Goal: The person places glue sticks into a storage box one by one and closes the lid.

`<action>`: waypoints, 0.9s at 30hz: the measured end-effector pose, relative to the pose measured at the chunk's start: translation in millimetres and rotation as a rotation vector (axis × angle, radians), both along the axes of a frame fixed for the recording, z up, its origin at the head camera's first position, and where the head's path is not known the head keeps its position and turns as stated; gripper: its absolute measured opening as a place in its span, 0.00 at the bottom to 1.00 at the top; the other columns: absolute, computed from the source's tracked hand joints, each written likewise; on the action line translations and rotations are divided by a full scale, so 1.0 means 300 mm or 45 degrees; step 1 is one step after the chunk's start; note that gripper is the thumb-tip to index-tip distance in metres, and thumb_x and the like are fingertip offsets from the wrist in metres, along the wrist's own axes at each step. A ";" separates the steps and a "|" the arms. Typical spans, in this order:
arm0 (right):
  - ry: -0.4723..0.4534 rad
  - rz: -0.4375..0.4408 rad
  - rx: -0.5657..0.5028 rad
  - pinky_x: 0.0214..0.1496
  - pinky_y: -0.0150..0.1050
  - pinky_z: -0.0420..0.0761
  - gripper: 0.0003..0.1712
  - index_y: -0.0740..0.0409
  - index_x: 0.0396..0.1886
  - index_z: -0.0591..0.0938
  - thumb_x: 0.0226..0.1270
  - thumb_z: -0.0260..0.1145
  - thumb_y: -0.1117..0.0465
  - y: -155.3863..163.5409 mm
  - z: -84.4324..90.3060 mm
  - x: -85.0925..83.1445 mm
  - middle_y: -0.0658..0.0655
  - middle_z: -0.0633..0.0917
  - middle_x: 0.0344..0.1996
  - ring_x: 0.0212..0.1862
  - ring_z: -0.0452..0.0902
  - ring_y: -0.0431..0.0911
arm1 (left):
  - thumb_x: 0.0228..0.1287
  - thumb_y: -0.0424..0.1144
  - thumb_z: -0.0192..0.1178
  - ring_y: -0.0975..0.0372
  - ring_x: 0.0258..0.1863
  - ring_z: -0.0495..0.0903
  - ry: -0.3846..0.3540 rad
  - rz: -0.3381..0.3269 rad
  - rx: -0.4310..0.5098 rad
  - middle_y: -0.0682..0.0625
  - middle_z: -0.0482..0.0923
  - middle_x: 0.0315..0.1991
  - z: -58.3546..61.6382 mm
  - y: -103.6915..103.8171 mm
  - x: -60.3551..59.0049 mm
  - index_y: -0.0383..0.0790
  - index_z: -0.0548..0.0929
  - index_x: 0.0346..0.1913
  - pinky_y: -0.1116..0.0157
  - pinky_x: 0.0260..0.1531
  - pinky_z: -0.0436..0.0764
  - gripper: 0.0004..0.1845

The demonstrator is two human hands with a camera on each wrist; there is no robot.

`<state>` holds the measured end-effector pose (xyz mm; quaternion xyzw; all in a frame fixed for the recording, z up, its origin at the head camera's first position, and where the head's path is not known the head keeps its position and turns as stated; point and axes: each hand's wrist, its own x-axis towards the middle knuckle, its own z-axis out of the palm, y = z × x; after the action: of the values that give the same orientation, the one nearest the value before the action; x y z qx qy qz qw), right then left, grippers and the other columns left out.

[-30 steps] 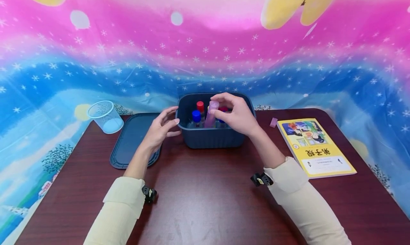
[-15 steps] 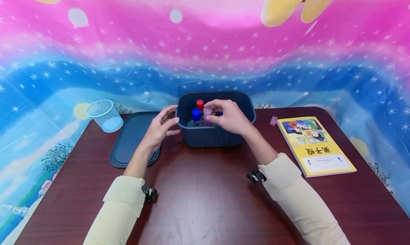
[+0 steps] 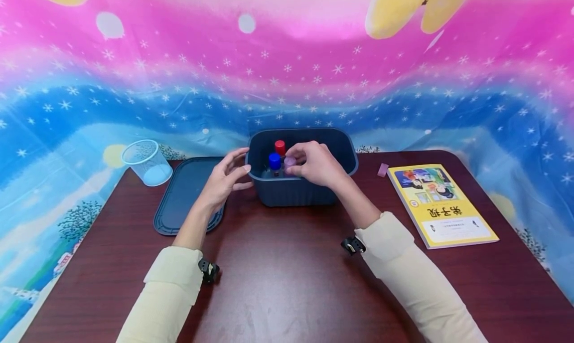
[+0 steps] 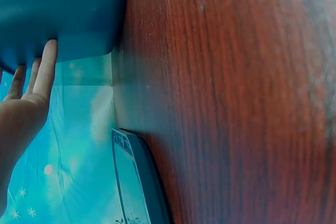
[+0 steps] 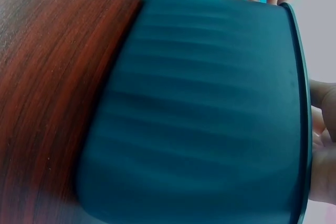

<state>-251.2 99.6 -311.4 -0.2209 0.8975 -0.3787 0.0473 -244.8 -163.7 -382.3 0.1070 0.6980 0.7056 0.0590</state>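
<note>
A dark blue-grey plastic bin (image 3: 293,192) stands at the back of the table. My right hand (image 3: 319,164) reaches in over its front rim, thumb and fingers pinching the top of a translucent purple bottle (image 3: 289,162); the bottle's lower part is hidden by the bin wall. Beside it in the bin stand a blue-capped bottle (image 3: 274,161) and a red-capped bottle (image 3: 280,147). My left hand (image 3: 220,181) rests against the bin's left side with extended fingers. In the left wrist view, its fingertips (image 4: 51,47) touch the bin wall.
A dark lid (image 3: 186,196) lies flat left of the bin, partly under my left forearm. Behind it stands a light blue mesh cup (image 3: 150,166). On the right are a yellow book (image 3: 441,206) and a small pink block (image 3: 383,170). A patterned cloth (image 3: 287,84) hangs behind the table.
My right hand has moved left and lower into the bin with the purple bottle, which has gone from tilted and raised to nearly upright and deeper. My left hand has stayed at the bin's side.
</note>
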 end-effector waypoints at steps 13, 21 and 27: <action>0.022 -0.012 0.049 0.55 0.43 0.84 0.17 0.62 0.53 0.86 0.65 0.73 0.66 -0.021 -0.006 0.004 0.57 0.88 0.45 0.50 0.84 0.49 | 0.75 0.42 0.59 0.49 0.70 0.67 0.001 -0.003 -0.004 0.43 0.61 0.75 0.008 -0.002 0.006 0.44 0.64 0.77 0.44 0.54 0.81 0.31; -0.004 -0.018 0.004 0.57 0.45 0.83 0.19 0.62 0.56 0.85 0.66 0.73 0.64 -0.009 0.003 0.012 0.57 0.87 0.49 0.53 0.83 0.49 | 0.76 0.41 0.58 0.48 0.70 0.67 0.007 -0.007 -0.009 0.43 0.60 0.76 0.002 -0.004 0.005 0.44 0.63 0.77 0.45 0.54 0.81 0.31; -0.030 -0.037 -0.045 0.59 0.47 0.82 0.21 0.62 0.59 0.83 0.68 0.71 0.64 0.005 0.011 0.012 0.58 0.86 0.53 0.56 0.81 0.50 | 0.75 0.42 0.59 0.49 0.70 0.67 0.000 -0.009 -0.006 0.43 0.61 0.75 0.005 0.002 0.004 0.46 0.64 0.77 0.46 0.53 0.81 0.31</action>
<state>-247.6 101.1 -308.2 -0.2042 0.8932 -0.3976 0.0484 -243.7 -163.1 -380.8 0.1095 0.6992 0.7038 0.0617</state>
